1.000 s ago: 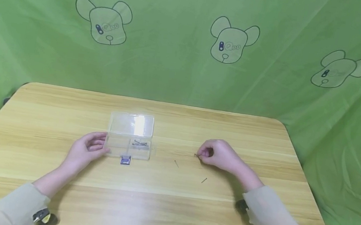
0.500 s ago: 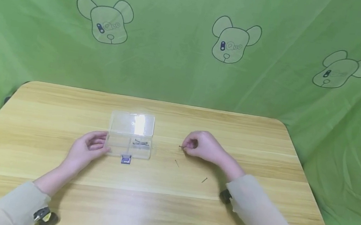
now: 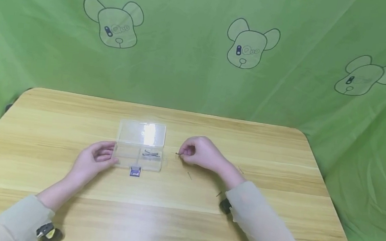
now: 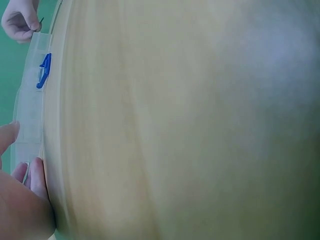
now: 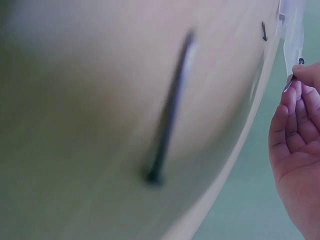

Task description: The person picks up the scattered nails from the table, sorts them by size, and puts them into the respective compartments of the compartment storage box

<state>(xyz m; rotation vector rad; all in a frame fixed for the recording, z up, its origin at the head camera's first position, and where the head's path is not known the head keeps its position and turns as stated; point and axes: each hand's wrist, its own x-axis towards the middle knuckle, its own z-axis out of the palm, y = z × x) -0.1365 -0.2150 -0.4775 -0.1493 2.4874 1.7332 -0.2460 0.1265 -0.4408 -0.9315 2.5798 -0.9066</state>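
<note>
A clear plastic box [image 3: 126, 151] with its lid [image 3: 133, 132] raised lies left of the table's middle. Its blue latch [image 3: 135, 171] points toward me. Several nails [image 3: 151, 154] rest crosswise in the right compartment. My left hand [image 3: 88, 161] holds the box's left end between thumb and fingers. Just right of the box, my right hand [image 3: 203, 153] pinches a nail [image 3: 178, 154] between thumb and index finger, head toward the box. In the right wrist view this nail [image 5: 289, 82] sticks out on both sides of the fingertips.
Loose nails lie on the wooden table [image 3: 165, 222]: one [image 3: 189, 175] in front of the right hand, another [image 3: 218, 194] beside the right wrist camera [image 3: 225, 206], a third [image 3: 241, 169] behind the forearm. A green curtain [image 3: 177, 73] hangs behind the table.
My right hand has moved left with the pinched nail, from the table's right part to near the box. My left hand and the box have stayed put.
</note>
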